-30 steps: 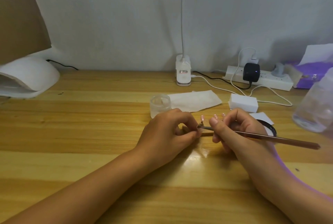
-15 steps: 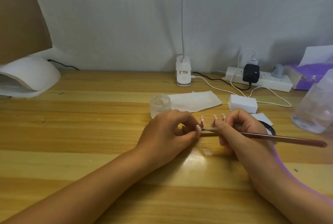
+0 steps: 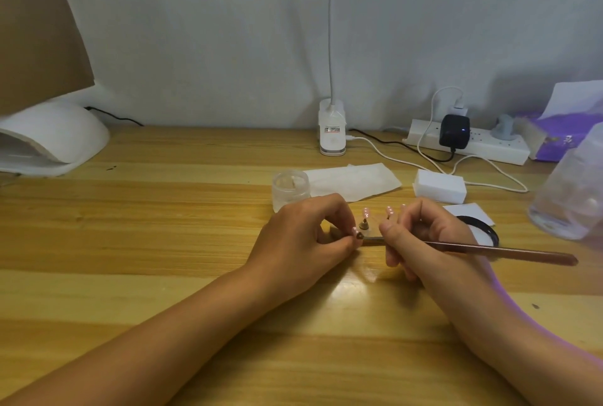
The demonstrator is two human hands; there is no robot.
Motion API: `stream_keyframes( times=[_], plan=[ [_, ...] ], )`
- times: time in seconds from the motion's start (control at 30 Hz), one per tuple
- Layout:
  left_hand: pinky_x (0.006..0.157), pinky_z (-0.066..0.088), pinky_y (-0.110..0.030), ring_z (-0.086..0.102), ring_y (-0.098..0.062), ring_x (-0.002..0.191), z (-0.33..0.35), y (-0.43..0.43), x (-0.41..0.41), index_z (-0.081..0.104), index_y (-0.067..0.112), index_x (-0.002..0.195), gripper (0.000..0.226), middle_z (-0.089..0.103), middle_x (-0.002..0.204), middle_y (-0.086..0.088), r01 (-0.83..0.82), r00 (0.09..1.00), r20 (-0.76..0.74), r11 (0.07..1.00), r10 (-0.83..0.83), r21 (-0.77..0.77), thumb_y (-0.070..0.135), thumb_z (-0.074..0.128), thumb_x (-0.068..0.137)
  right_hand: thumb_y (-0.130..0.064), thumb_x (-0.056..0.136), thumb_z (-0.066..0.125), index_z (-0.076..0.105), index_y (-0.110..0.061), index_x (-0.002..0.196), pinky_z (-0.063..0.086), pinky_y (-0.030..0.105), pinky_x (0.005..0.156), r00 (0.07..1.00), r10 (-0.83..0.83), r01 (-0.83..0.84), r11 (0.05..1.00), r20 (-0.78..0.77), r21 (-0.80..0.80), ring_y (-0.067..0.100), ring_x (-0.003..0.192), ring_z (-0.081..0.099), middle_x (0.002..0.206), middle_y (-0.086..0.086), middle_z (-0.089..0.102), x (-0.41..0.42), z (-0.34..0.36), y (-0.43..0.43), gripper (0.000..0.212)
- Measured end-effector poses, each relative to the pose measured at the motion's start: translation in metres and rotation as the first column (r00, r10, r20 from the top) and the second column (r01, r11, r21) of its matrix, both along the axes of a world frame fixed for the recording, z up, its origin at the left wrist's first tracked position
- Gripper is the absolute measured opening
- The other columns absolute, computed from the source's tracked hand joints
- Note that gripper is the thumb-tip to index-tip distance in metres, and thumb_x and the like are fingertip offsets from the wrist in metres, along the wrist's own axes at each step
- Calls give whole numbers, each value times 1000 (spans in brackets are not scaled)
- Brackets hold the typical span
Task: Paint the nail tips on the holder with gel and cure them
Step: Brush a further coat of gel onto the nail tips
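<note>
Painting the tip at our left fingertips
Our left hand (image 3: 300, 239) pinches one nail tip (image 3: 355, 229); our right hand (image 3: 430, 242) grips the brush (image 3: 505, 250) and has drawn back slightly, uncovering more pink tips (image 3: 366, 211) beyond its thumb. Curing not yet begun.

A wooden desk (image 3: 163, 242) of pale planks. At its middle lies the nail tip holder (image 3: 372, 239). At 12 o'clock just beyond it stand a small clear jar (image 3: 289, 188) and a white paper sheet (image 3: 352, 180), with a lamp base (image 3: 332, 131) farther back. A white block (image 3: 440, 186), black ring (image 3: 489, 232) and power strip (image 3: 489, 147) lie toward 2 o'clock, a clear container (image 3: 571, 196) at 3, and the white curing lamp (image 3: 49, 141) at 10.
</note>
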State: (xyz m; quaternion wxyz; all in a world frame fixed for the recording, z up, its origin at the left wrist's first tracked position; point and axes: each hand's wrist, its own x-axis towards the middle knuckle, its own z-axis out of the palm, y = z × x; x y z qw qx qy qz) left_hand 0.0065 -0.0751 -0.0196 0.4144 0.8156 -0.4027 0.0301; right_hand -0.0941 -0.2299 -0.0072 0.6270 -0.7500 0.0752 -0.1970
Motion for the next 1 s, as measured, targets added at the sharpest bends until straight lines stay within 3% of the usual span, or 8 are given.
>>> stream_keyframes(
  times=[0.1, 0.3, 0.6, 0.77, 1.0],
  plan=[
    [54, 32, -15, 52, 1, 57, 0, 0, 0, 65, 32, 85, 12, 65, 86, 20, 4, 1000, 8, 1000, -4, -1, 32, 76, 82, -19, 90, 64, 52, -10, 75, 39, 10, 46, 999, -32, 32, 999, 6, 13, 3, 46, 51, 55, 3, 62, 0, -1, -2, 22],
    [54, 32, -12, 52, 1, 59, 0, 0, 0, 65, 31, 84, 11, 66, 84, 18, 18, 1000, 17, 1000, -18, -15, 32, 77, 82, -38, 78, 67, 55, -11, 82, 42, 12, 48, 1000, -6, 6, 1000, 18, 16, 1, 50, 54, 66, 5, 69, -2, 5, 2, 30],
    [55, 33, -15, 53, 1, 62, 0, 0, 0, 62, 35, 84, 14, 64, 84, 18, 9, 998, 62, 1000, -10, 13, 31, 76, 82, -21, 88, 66, 53, -11, 81, 40, 11, 47, 1000, 12, -12, 997, -3, -71, 2, 49, 55, 64, 3, 66, 0, 0, 1, 18],
    [56, 33, -17, 52, 3, 61, 0, 0, 0, 64, 34, 84, 13, 65, 85, 18, 10, 998, 65, 1000, -10, 7, 31, 76, 82, -21, 85, 64, 51, -12, 78, 39, 26, 50, 999, -42, 41, 996, -9, -76, 11, 54, 47, 62, 4, 55, 0, -3, -2, 18],
    [55, 32, -17, 51, 5, 61, 0, 0, -1, 63, 33, 86, 11, 64, 85, 17, 11, 997, 79, 1000, -11, 8, 33, 74, 84, -37, 82, 66, 54, -13, 82, 42, 12, 49, 999, -24, 24, 999, 36, -26, 0, 52, 55, 63, 1, 66, 0, 2, 2, 26]
  ],
)
